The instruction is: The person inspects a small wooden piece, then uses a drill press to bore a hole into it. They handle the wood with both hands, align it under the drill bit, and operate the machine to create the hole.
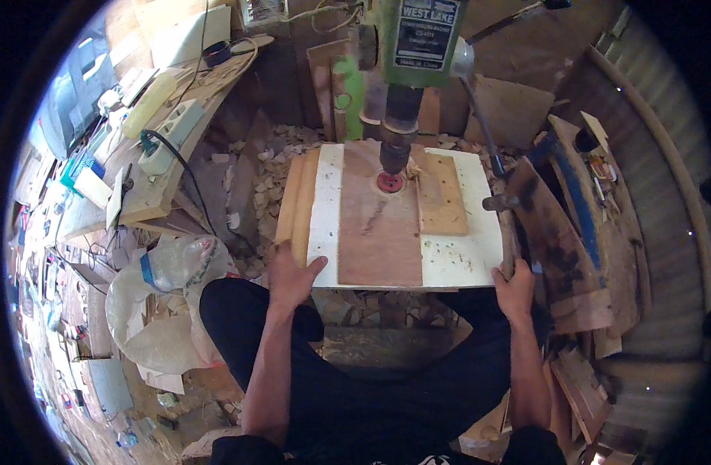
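A white board (462, 260) lies level before me as a work surface. On it rests a brown plywood panel (379, 248), with a smaller light wood block (447, 194) to its right. The chuck (398, 147) of a green drill press (421, 39) points down at the panel; a red round cutter (389, 182) sits at the panel's far end, in a pale ring. My left hand (290, 277) grips the board's front left edge, thumb on top. My right hand (515, 291) is closed at the front right corner, beside a narrow wooden strip (508, 244); its fingertips are partly hidden.
A lever (483, 128) slants down right of the drill. Wood offcuts (255, 182) pile up behind and left. At left stand a cluttered bench (158, 203) with a power strip (169, 139) and a translucent sack (138, 306). Leaning boards (561, 240) crowd the right.
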A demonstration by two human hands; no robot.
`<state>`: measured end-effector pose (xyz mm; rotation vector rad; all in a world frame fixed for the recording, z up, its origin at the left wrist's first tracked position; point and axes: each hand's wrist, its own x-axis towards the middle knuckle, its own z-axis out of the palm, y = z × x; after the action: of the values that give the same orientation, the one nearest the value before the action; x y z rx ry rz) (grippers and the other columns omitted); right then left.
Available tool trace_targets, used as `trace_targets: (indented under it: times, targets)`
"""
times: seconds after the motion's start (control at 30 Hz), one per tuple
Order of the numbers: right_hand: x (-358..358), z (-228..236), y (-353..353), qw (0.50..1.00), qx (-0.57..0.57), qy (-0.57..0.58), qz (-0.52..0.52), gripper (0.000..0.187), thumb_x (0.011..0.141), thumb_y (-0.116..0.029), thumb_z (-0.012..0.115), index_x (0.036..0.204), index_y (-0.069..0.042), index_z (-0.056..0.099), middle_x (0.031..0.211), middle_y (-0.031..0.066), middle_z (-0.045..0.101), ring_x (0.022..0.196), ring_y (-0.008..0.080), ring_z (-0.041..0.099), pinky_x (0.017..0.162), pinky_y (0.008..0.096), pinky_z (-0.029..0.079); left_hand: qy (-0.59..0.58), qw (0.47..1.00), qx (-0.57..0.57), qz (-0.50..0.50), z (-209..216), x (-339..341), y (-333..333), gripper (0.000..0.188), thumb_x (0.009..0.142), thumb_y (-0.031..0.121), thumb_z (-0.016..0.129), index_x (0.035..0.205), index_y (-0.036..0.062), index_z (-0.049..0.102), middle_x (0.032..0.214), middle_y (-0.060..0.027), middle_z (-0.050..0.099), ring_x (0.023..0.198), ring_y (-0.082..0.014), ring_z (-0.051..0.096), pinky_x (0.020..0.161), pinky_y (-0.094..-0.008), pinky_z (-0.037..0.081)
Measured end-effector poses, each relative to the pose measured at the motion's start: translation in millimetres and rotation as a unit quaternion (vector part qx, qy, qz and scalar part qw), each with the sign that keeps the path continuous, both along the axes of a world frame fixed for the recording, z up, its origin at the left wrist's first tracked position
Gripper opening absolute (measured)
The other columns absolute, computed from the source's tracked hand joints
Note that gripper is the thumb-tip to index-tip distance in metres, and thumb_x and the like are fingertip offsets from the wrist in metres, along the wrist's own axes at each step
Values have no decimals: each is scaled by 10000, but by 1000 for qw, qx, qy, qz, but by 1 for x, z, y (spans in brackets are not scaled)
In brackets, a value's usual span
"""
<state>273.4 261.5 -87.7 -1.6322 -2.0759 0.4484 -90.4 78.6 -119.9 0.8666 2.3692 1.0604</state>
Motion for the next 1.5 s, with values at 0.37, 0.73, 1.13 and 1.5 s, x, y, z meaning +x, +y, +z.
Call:
trace_targets:
  times: [0.37,0.73,1.13,1.5]
  targets:
    - [6,1,-1,998,19,-36,54,325,824,-112,734,1084,51,627,950,237,678,936,433,655,821,476,497,97,995,-4,28,-15,15,-2,986,727,382,854,1433,-102,364,1353,-301,455,1261,-456,479,1055,-514,402]
    - [6,6,0,998,-56,21,13,270,844,-150,730,1046,17,668,890,215,704,851,382,694,783,430,519,266,938,86,-204,12,74,21,835,824,369,771,1438,-37,377,1451,-280,389,1355,-462,371,1110,-535,326]
    - [5,17,-5,994,-72,76,44,278,887,-171,674,1068,39,650,920,237,698,883,389,683,812,434,506,301,850,151,-405,11,157,218,563,955,387,590,1384,37,492,1466,-196,450,1458,-354,314,1189,-512,261]
    - [-16,26,80,995,-1,-47,93,349,951,-247,615,1157,35,605,962,291,670,930,469,650,791,498,502,398,831,29,-387,-11,162,229,597,952,339,479,1382,-76,457,1497,-245,414,1447,-341,347,1191,-446,249]
